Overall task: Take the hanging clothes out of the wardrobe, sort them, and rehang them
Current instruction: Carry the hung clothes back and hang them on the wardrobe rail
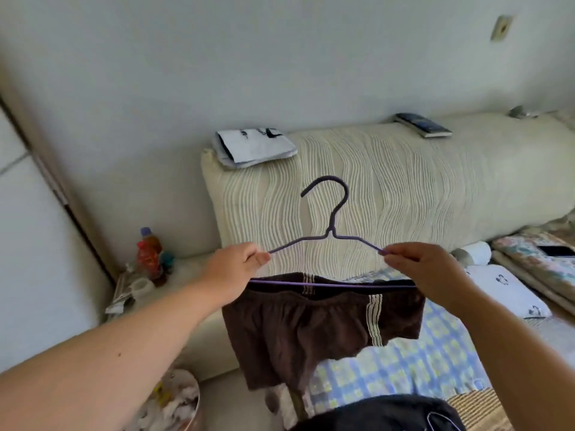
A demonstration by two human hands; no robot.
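The person is standing by the bed [420, 362] and holding a purple hanger [329, 234] up in front of the ribbed headboard cushion [404, 181], hook pointing up. The left hand [236, 262] is pinching the hanger's left shoulder end between thumb and fingers. The right hand [417, 269] is pinching the right end the same way, so both hands are grasping the wire and neither is free.

The brown shorts [298, 331] are hanging folded over the hanger's lower bar, between the two hands and above the bed's checked sheet. They are sitting unevenly, with the left side dropping lower than the right.

To my eye the person is checking how the shorts are sitting before rehanging them. To do this well, the bar should be level and the fabric should be slid along until it is centred and hanging evenly on both sides. Then one hand can move to the hook without the shorts slipping off the smooth wire.

A dark garment [382, 412] is lying at the near edge, apparently waiting its turn.
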